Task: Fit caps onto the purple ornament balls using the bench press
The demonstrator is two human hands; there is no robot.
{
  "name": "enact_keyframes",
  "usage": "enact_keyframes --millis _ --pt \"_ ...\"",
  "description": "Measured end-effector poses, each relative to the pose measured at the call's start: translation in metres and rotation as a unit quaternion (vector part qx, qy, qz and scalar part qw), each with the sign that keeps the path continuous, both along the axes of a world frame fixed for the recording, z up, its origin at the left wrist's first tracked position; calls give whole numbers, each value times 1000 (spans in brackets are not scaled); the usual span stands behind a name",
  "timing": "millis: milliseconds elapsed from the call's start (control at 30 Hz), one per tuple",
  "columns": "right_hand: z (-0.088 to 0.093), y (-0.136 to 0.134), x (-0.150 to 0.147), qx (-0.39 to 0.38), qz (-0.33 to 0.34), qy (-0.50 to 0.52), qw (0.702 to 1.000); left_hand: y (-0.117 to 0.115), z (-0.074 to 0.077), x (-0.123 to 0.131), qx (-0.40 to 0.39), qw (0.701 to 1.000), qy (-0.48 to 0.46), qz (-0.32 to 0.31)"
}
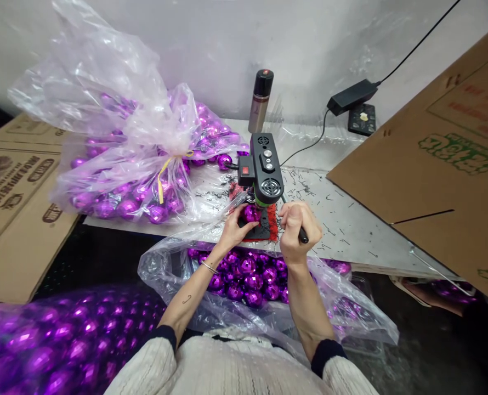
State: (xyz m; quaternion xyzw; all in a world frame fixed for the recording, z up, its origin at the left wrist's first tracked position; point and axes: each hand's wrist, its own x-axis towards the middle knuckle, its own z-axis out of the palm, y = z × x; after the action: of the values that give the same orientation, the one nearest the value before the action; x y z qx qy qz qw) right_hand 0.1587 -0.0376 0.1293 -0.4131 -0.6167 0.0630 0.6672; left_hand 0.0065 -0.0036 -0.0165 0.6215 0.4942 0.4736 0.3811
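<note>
Fingers (249, 226) of the left hand (232, 230) pinch one ball (251, 213) just beneath the head of the press (264, 167); those of the right hand (299, 225) are curled tight round the lever (304, 236). Largest of what surrounds them is the carton (425, 181) at the right, its contents out of sight. A heap of balls (42, 332) at lower left, a tied bag (123, 137) on the worktop (332, 247) and an unclosed bag (159, 271) by its near edge all show many more. Which are finished and which wait cannot be told; the unclosed bag, just below the hands, is probably the one in use. The press stands over a red mat (273, 222), and the held ball looks midway through its turn: placed, but not yet released. Thin black bits (344, 241) litter the worktop, suggesting work well under way, with plenty probably left.
</note>
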Motion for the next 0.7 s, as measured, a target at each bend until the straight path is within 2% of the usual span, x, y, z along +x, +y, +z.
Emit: enact_keyframes --millis 133,300,500,700 --pt "-2 -1 1 6 0 -8 1000 3 -6 3 53 997 61 -4" --pt "-2 -1 1 14 -5 -16 1000 0 -4 -3 110 984 132 -49" --pt "-5 0 1 30 -6 -22 999 -8 -3 -13 124 980 146 -53" --pt "-8 0 1 36 -6 -22 999 -5 -8 -9 82 990 106 -44"
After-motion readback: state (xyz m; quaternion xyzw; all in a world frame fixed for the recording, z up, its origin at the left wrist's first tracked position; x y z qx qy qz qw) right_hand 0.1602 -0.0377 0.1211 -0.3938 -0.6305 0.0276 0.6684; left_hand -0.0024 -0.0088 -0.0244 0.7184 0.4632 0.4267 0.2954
